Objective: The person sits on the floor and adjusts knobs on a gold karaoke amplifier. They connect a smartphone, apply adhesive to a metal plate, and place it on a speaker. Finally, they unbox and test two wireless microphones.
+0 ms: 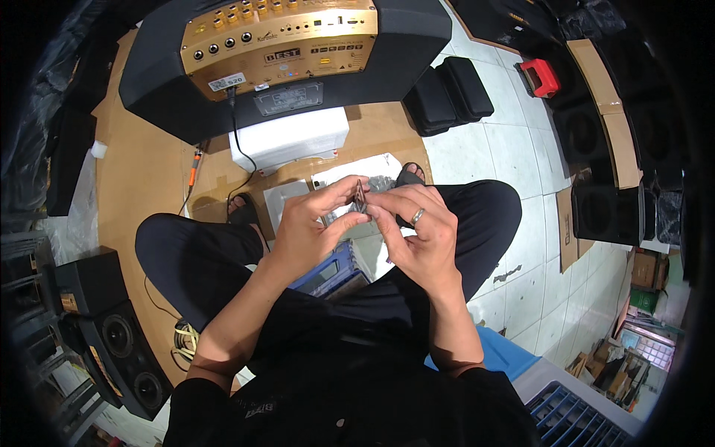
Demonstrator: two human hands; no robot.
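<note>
Over my lap, both hands meet at a small, thin, dark piece [360, 198] seen nearly edge-on; its kind I cannot make out. My left hand [309, 227] pinches it between thumb and fingers from the left. From the right, my right hand [423, 232], with a ring on one finger, closes its thumb and fingertips on the same piece. Beneath the hands lie white sheets or packaging [283, 195] and a blue plastic box [331, 270], partly hidden by my arms.
A large black speaker with a gold control panel [283, 41] stands ahead, a black cable [235, 130] plugged in. White foam [290, 141] lies below it. An orange-handled tool [194, 167] rests on cardboard at left. Black cases [450, 93] and speakers [123, 350] stand around.
</note>
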